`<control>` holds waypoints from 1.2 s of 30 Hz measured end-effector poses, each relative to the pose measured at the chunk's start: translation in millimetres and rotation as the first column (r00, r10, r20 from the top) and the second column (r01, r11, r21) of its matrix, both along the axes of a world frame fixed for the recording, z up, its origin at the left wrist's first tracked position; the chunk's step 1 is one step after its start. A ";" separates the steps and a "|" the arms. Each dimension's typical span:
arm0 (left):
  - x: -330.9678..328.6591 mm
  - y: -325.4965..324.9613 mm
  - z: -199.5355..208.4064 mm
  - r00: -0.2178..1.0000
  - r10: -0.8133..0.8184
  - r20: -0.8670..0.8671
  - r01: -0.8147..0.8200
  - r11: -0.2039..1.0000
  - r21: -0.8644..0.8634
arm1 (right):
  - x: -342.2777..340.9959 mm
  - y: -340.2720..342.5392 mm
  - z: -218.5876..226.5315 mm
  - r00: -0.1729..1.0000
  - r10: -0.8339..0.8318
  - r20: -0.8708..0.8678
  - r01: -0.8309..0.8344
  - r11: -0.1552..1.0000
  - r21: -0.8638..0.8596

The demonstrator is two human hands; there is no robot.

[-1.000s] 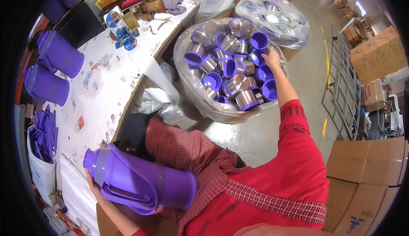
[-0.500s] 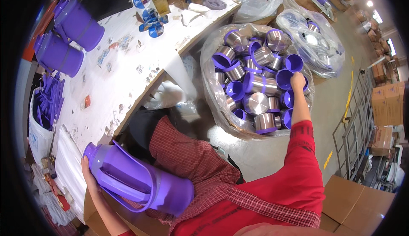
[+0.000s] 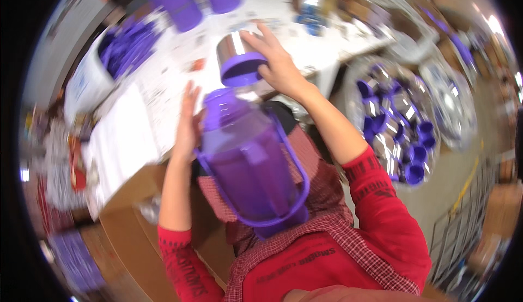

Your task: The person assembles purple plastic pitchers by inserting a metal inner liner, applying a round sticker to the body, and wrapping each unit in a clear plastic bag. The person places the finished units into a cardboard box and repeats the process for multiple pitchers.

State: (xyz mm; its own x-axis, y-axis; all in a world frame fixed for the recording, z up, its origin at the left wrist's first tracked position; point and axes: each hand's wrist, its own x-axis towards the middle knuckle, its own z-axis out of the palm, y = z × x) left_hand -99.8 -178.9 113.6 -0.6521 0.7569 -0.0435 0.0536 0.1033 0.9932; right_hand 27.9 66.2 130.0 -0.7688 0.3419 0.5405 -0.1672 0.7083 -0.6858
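Observation:
A purple vacuum flask [image 3: 239, 160] with a looped carrying handle rests against my lap, tilted, its narrow neck pointing away from me. Beside its shoulder is my left hand [image 3: 188, 125], fingers stretched upward and the palm side against or very near the flask; blur hides the exact contact. Just above the neck, my right hand [image 3: 278, 65] grips a steel cup lid [image 3: 231, 48] with a purple rim. The lid's open side faces down toward the flask, and a gap shows between them.
A clear plastic bag [image 3: 354, 92] full of similar steel-and-purple lids stands at right. More purple flasks [image 3: 180, 7] are on the white table [image 3: 256, 10]. At left is a white sack [image 3: 84, 81] of purple parts; an open carton [image 3: 133, 198] sits by my left arm.
My right hand has come from the bag to above the flask, bringing a lid. The flask has swung more upright in front of me. The view has turned left.

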 end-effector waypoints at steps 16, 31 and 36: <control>-11.1 -20.3 5.6 0.990 0.049 0.130 -0.074 0.979 0.191 | -61.8 -74.4 -25.6 0.875 0.436 -0.211 -0.454 0.587 -0.670; -166.0 -61.9 -27.0 0.815 0.518 -0.260 -0.557 0.824 -0.106 | -68.8 -60.9 3.1 0.904 0.427 -0.035 -0.416 0.855 -0.310; -275.6 -147.5 -109.5 0.450 0.533 -0.717 -0.880 0.401 -0.254 | -100.4 -52.8 -11.7 0.568 0.722 -0.394 -0.654 0.106 -0.749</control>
